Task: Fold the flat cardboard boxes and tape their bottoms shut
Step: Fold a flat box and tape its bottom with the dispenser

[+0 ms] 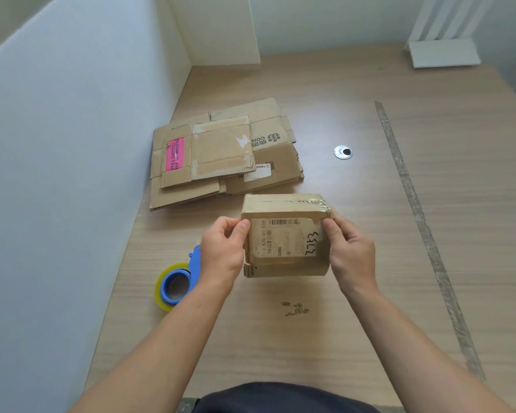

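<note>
Hands (222,251) (350,248) grip folded cardboard box (286,242).

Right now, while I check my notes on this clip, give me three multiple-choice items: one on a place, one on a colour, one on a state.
1. Where is the tape dispenser?
A) on the table, left of the box
B) on top of it
C) on the floor

2. What colour is the sticker on the flat cardboard stack?
A) green
B) pink
C) yellow

3. How is the box held?
A) by one hand only
B) untouched
C) by the left hand and the right hand

Answers:
1. A: the dispenser lies on the wood beside the left wrist.
2. B: the label is bright pink.
3. C: each hand grips one side.
</note>
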### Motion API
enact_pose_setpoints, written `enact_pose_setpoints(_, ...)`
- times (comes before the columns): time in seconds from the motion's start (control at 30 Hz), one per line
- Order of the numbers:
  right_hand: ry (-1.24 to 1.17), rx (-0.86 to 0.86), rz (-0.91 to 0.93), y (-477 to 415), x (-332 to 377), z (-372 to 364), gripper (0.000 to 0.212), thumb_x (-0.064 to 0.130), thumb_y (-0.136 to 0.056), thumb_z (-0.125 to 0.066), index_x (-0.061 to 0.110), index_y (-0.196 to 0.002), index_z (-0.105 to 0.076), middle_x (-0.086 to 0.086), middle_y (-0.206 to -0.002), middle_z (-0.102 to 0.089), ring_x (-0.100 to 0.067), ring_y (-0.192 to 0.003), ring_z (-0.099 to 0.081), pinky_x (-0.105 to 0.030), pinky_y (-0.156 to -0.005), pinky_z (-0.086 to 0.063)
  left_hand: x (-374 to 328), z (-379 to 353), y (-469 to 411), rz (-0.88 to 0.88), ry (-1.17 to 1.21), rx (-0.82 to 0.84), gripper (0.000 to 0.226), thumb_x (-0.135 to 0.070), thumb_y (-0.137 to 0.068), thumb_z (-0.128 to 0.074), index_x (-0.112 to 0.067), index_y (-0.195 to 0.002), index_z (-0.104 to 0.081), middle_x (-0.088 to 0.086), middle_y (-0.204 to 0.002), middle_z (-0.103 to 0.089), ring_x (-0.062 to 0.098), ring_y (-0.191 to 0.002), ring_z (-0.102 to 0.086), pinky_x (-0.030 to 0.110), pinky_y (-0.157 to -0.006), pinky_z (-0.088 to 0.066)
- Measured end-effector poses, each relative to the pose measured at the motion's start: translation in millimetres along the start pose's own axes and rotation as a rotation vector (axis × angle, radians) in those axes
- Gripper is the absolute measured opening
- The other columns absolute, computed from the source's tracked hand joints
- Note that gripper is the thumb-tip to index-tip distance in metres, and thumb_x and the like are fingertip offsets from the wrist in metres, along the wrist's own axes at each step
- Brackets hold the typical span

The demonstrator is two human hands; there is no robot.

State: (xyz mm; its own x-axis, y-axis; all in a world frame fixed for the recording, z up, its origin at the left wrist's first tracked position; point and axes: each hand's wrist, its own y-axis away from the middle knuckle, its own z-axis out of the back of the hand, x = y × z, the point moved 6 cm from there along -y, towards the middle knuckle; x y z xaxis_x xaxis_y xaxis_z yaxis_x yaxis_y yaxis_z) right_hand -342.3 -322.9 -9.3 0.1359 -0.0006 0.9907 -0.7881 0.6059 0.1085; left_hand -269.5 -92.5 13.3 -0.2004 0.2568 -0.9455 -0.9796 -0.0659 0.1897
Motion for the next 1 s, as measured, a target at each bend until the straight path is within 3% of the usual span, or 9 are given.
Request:
enact_pose_setpoints(0.13,0.118,0.004,0.104,-2,23,-4,0.033,0.021,-0.097,-0.064,0.022,-0.13,-0.066,0.023,-0.112,-0.065,0.021,-0.101,-0.057,-0.003,-0.087,-0.043,5,-1,5,0.075,0.052,0.003,0.01,-0.026,-0.098,-0.063,-0.018,-0.092,-0.064,0.004,-0.095,-0.074,0.02,-0.092,-0.071,0.047,-0.084,-0.06)
enact_pose_setpoints(0.27,0.157,0.008,0.158,-2,33,-11,0.032,0.025,-0.097,-0.064,0.025,-0.129,-0.067,0.02,-0.107,-0.067,0.003,-0.101,-0.064,-0.02,-0.091,-0.051,7,1,8,0.075,0.05,-0.044,0.012,-0.025,-0.098,-0.062,-0.017,-0.089,-0.06,0.005,-0.093,-0.074,0.019,-0.091,-0.072,0.045,-0.082,-0.061)
enact_pose_setpoints(0.47,0.334,-0.134,0.302,-12,44,-7,0.025,0.018,-0.099,-0.062,0.009,-0.12,-0.072,0.003,-0.108,-0.073,-0.007,-0.097,-0.065,-0.01,-0.087,-0.044,20,-14,21,0.168,0.131,0.02,0.022,-0.021,-0.098,-0.063,-0.011,-0.08,-0.056,0.012,-0.094,-0.073,0.021,-0.093,-0.072,0.036,-0.076,-0.062)
enact_pose_setpoints(0.6,0.413,-0.116,0.27,-11,42,-15,0.025,0.02,-0.101,-0.058,0.011,-0.119,-0.072,-0.003,-0.103,-0.076,-0.016,-0.091,-0.067,-0.021,-0.083,-0.047,26,-19,26,0.187,0.155,-0.029,0.014,-0.022,-0.099,-0.061,-0.014,-0.087,-0.06,0.007,-0.098,-0.073,0.017,-0.095,-0.071,0.037,-0.081,-0.061)
enact_pose_setpoints(0.67,0.407,-0.059,0.226,-10,38,-17,0.02,0.027,-0.101,-0.057,0.016,-0.105,-0.074,0.0,-0.09,-0.074,-0.019,-0.084,-0.066,-0.032,-0.076,-0.051,26,-17,27,0.191,0.204,-0.051,0.005,-0.02,-0.098,-0.062,-0.018,-0.095,-0.059,0.006,-0.103,-0.073,0.016,-0.097,-0.07,0.036,-0.084,-0.059)
enact_pose_setpoints(0.77,0.226,0.009,0.049,-15,28,-15,0.032,0.041,-0.099,-0.058,0.018,-0.077,-0.059,-0.001,-0.073,-0.065,-0.015,-0.067,-0.057,-0.031,-0.061,-0.047,31,-12,26,0.189,0.262,-0.045,0.019,-0.024,-0.096,-0.065,-0.025,-0.112,-0.054,0.006,-0.111,-0.073,0.014,-0.102,-0.07,0.038,-0.09,-0.058)
enact_pose_setpoints(0.87,0.082,0.104,-0.08,-18,22,-16,0.011,0.033,-0.097,-0.063,0.022,-0.098,-0.061,0.005,-0.087,-0.062,-0.01,-0.079,-0.057,-0.018,-0.062,-0.046,31,-8,24,0.161,0.256,-0.044,0.046,-0.032,-0.093,-0.068,-0.033,-0.135,-0.05,0.001,-0.124,-0.067,0.015,-0.113,-0.065,0.043,-0.1,-0.053)
enact_pose_setpoints(0.93,0.044,0.202,-0.117,-18,13,-18,0.032,0.024,-0.097,-0.064,0.029,-0.128,-0.057,0.006,-0.095,-0.06,-0.009,-0.087,-0.058,-0.021,-0.072,-0.047,29,-6,21,0.15,0.206,-0.039,0.058,-0.036,-0.093,-0.068,-0.028,-0.146,-0.046,-0.005,-0.122,-0.063,0.014,-0.112,-0.063,0.043,-0.101,-0.052)
enact_pose_setpoints(1.0,0.058,0.253,-0.129,-20,3,-19,0.044,0.023,-0.097,-0.064,0.028,-0.139,-0.053,0.005,-0.097,-0.058,-0.011,-0.091,-0.057,-0.024,-0.077,-0.045,26,-4,17,0.11,0.101,-0.015,0.063,-0.04,-0.092,-0.067,-0.026,-0.149,-0.044,-0.008,-0.116,-0.061,0.015,-0.109,-0.063,0.042,-0.099,-0.053)
